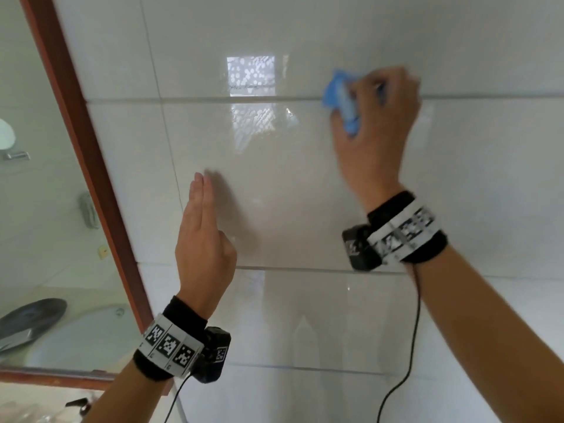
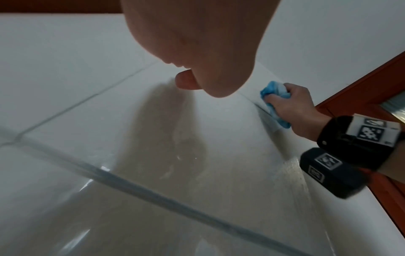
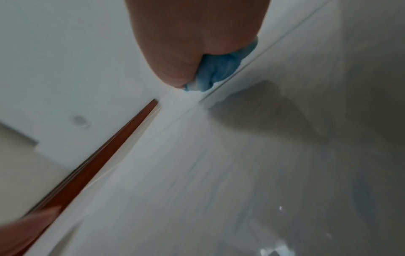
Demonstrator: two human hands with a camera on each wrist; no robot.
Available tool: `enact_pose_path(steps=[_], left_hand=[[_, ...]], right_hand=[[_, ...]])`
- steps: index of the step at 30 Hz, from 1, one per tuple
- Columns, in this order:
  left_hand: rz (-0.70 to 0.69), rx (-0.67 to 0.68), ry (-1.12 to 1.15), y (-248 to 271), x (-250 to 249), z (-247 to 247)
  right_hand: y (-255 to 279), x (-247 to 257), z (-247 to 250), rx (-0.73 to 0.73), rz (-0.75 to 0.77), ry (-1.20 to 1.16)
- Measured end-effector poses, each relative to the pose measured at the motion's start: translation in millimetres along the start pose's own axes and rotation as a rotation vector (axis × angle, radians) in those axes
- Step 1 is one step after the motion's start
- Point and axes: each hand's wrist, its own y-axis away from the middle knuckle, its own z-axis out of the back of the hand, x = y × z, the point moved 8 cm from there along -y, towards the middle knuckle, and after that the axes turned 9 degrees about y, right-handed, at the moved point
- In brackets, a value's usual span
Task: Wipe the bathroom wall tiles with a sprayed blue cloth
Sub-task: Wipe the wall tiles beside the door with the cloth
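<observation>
Glossy white wall tiles (image 1: 274,184) fill the head view, crossed by grey grout lines. My right hand (image 1: 375,123) grips a bunched blue cloth (image 1: 341,102) and presses it on the wall at a horizontal grout line, upper right. The same blue cloth (image 2: 274,102) shows in the left wrist view and, under the palm, the cloth (image 3: 219,71) in the right wrist view. My left hand (image 1: 201,227) is lower left, fingers straight and together, edge toward the tile (image 2: 197,155), holding nothing.
A brown wooden frame (image 1: 82,154) with a glass pane runs along the left edge of the tiles. Through the glass a basin (image 1: 76,334) and small fixtures show. Black cables (image 1: 406,346) hang from both wrist cameras.
</observation>
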Motion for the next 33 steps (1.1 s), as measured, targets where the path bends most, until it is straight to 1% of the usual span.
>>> enact_pose_path(steps=[2, 3, 4, 5, 6, 7, 9, 10, 11, 12, 13, 14, 16, 17, 22, 23, 25, 26, 27, 28, 29, 31, 32, 33], left_hand=[[-0.015, 0.014, 0.008, -6, -11, -9], [-0.017, 0.022, 0.012, -9, -16, -13], [-0.017, 0.025, 0.013, -11, -19, -17], [-0.018, 0.023, 0.012, -13, -22, -20], [-0.02, 0.016, 0.008, -14, -25, -21], [-0.022, 0.007, 0.007, -15, -27, -22], [-0.028, -0.002, 0.022, -15, -31, -23], [-0.029, -0.004, 0.032, -13, -34, -22], [-0.026, 0.001, 0.038, -12, -37, -21], [-0.023, 0.003, 0.038, -11, -40, -20], [-0.024, 0.002, 0.035, -10, -42, -19], [-0.034, 0.002, 0.03, -8, -45, -17], [-0.05, 0.001, 0.026, -7, -51, -16], [-0.049, 0.004, 0.028, -7, -53, -17], [-0.05, 0.019, 0.034, -10, -72, -39], [-0.057, 0.027, 0.033, -10, -77, -44], [-0.066, 0.04, 0.026, -11, -85, -54], [-0.067, 0.042, 0.022, -11, -87, -58], [-0.065, 0.04, 0.018, -11, -88, -61], [-0.062, 0.037, 0.016, -11, -88, -63], [-0.058, 0.031, 0.019, -11, -88, -64], [-0.067, 0.017, 0.038, -9, -90, -67], [-0.073, 0.016, 0.052, -8, -92, -68], [-0.073, 0.019, 0.062, -6, -94, -70]], right_hand=[[-23, -31, 4, 0.002, -0.09, 0.079], [-24, -39, 1, 0.018, -0.124, 0.11], [-20, -41, -4, 0.028, -0.129, 0.134], [-13, -36, -10, 0.036, -0.103, 0.147], [0, -25, -18, 0.053, -0.046, 0.144], [19, -8, -28, 0.084, 0.045, 0.117], [80, 39, -44, 0.162, 0.319, 0.034], [118, 61, -47, 0.203, 0.467, -0.003], [156, 77, -47, 0.25, 0.581, -0.023], [187, 84, -45, 0.293, 0.654, -0.017], [208, 83, -44, 0.345, 0.686, -0.008], [219, 76, -40, 0.391, 0.677, -0.022], [206, 52, -27, 0.407, 0.569, -0.091], [186, 36, -18, 0.378, 0.484, -0.107], [36, -72, 29, 0.029, -0.023, 0.023], [13, -90, 35, -0.01, -0.112, 0.047], [-10, -114, 39, -0.039, -0.242, 0.081], [-11, -116, 37, -0.039, -0.265, 0.099], [-8, -112, 32, -0.033, -0.253, 0.118], [1, -100, 24, -0.012, -0.206, 0.136], [16, -83, 13, 0.022, -0.112, 0.137], [66, -33, -11, 0.122, 0.187, 0.07], [101, -8, -18, 0.185, 0.357, 0.039], [136, 8, -20, 0.236, 0.495, 0.018]])
